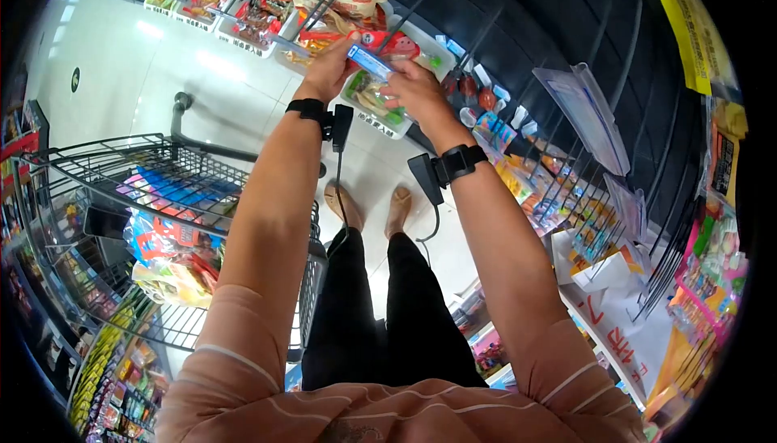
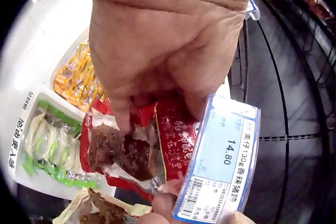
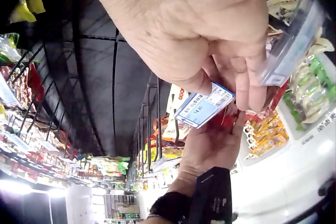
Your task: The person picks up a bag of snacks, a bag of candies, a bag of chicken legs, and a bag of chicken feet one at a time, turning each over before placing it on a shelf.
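My left hand [image 1: 328, 72] grips a red snack packet [image 2: 176, 140] with a clear window over dark brown food. Its fingers curl over the packet's upper part in the left wrist view. My right hand [image 1: 422, 93] pinches a blue-and-white price tag [image 2: 220, 155] marked 14.80, which overlaps the packet's right side. In the right wrist view, the right thumb lies along the tag's edge and the other fingers reach toward the red packet. Another snack packet [image 2: 97, 208] with brown contents shows below the hands.
White trays [image 2: 21, 174] of green and orange packets stand beside the hands. Metal display hooks [image 1: 631, 46] stick out from the black shelf back, some with clear label holders [image 1: 587, 111]. On the left is a wire shopping cart [image 1: 73, 163] with snack bags [image 1: 166, 232] inside.
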`<action>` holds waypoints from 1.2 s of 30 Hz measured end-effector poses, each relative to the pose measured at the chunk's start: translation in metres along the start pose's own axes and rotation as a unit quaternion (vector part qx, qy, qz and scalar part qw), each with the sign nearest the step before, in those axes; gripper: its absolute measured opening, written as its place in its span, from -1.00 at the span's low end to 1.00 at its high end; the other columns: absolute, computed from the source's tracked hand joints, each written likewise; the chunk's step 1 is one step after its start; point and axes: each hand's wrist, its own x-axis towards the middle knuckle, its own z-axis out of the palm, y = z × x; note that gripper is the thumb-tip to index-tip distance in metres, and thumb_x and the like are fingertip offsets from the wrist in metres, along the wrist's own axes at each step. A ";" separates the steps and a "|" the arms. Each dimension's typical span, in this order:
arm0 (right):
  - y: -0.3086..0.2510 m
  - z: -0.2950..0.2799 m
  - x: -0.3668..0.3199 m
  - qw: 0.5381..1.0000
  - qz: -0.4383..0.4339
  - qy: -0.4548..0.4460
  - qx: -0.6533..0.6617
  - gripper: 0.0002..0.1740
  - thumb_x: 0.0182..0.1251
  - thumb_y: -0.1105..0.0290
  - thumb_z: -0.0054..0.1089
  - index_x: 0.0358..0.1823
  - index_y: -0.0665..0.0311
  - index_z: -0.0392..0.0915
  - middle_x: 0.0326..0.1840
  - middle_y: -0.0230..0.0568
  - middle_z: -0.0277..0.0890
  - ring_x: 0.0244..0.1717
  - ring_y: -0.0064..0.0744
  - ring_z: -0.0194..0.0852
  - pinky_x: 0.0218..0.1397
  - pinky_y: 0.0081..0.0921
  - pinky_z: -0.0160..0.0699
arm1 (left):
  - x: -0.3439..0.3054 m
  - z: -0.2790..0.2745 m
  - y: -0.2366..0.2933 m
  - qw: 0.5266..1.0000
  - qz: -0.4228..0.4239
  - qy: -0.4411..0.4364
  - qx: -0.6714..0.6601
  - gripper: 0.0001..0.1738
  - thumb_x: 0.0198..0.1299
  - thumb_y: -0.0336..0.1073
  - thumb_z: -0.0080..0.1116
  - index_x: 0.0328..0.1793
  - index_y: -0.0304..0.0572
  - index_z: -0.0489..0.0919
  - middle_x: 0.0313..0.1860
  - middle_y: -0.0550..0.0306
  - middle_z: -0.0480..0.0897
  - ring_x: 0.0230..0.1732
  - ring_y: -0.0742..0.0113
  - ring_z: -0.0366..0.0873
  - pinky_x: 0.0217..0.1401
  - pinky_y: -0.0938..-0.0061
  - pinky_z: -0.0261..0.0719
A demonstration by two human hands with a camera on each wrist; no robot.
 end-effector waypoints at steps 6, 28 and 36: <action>-0.004 -0.009 0.005 0.999 -0.010 -0.015 0.036 -0.58 0.38 0.38 0.07 0.21 0.43 0.39 0.00 0.00 0.56 -0.20 -0.27 0.70 -0.18 -0.42 0.75 | 0.005 -0.007 -0.008 0.999 0.018 -0.015 -0.032 -0.72 0.37 -0.06 0.16 -0.04 -0.08 0.58 -0.20 0.28 0.58 -0.13 0.51 0.54 -0.02 0.59 0.59; -0.028 -0.030 0.070 0.994 0.062 -0.067 0.054 -0.50 0.33 0.51 0.11 0.27 0.36 0.22 0.03 0.03 0.51 -0.11 -0.11 0.66 -0.07 -0.26 0.74 | -0.192 0.023 0.090 0.861 -0.123 -0.044 0.492 -0.32 0.33 0.24 0.01 0.27 -0.20 0.49 0.03 0.07 0.59 0.04 0.27 0.57 -0.07 0.36 0.66; -0.039 -0.043 0.087 0.977 -0.050 0.029 0.205 -0.48 0.41 0.51 0.03 0.34 0.43 0.12 0.18 0.10 0.37 0.17 -0.01 0.50 0.18 -0.13 0.64 | -0.217 0.036 0.095 0.900 -0.031 -0.029 0.434 -0.36 0.36 0.20 0.05 0.24 -0.23 0.52 -0.03 0.12 0.62 0.00 0.33 0.58 -0.07 0.45 0.60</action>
